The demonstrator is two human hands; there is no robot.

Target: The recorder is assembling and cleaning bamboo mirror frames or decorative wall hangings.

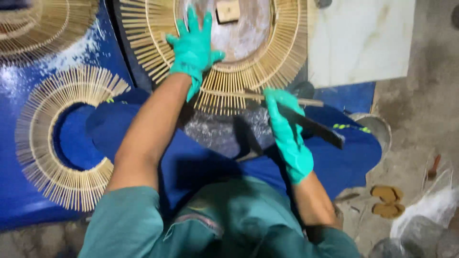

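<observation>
Both my hands wear teal rubber gloves. My left hand [193,45] lies flat, fingers spread, on a round sunburst frame [282,52] made of many thin bamboo sticks around a pale disc. My right hand [287,129] grips a dark flat blade [320,130] near the frame's lower edge. A thin wooden stick [239,95] lies across the frame's lower sticks, beside the right hand's fingers. A small wooden block [228,10] sits on the disc's centre.
Two more bamboo sunburst frames, one [52,143] at left and another [48,24] at top left, rest on a blue sheet [14,200]. A white slab [358,38] lies top right. A metal bowl [380,126], a pair of brown sandals [388,200] and a plastic bag [430,210] are on the concrete floor at right.
</observation>
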